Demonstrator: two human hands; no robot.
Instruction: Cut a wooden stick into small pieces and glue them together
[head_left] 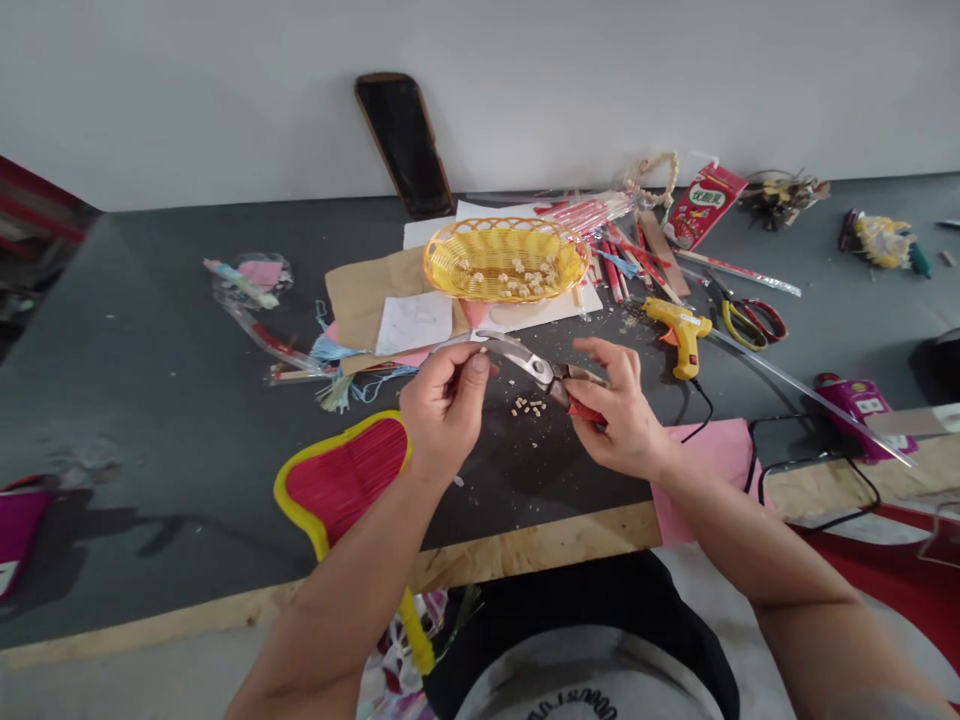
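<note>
My right hand [619,405] grips red-handled pruning shears [538,370], their blades pointing left toward my other hand. The thumb and fingers of my left hand [448,400] are pinched together at the blade tips around a small pale piece [484,350], mostly hidden by the fingers. Several short pale cut bits [529,407] lie on the table beneath the shears. Just beyond the blades stands a yellow woven basket [442,262] with several small cream clusters inside. A red fan-shaped piece with a fuzzy yellow edge [341,475] lies by my left forearm.
A yellow glue gun [681,335] and scissors [754,323] lie to the right, near a red carton [705,205]. A phone [405,145] leans on the wall. Brown paper [364,295] and tassels [334,390] lie left of the basket. Pink paper [712,465] overhangs the front edge.
</note>
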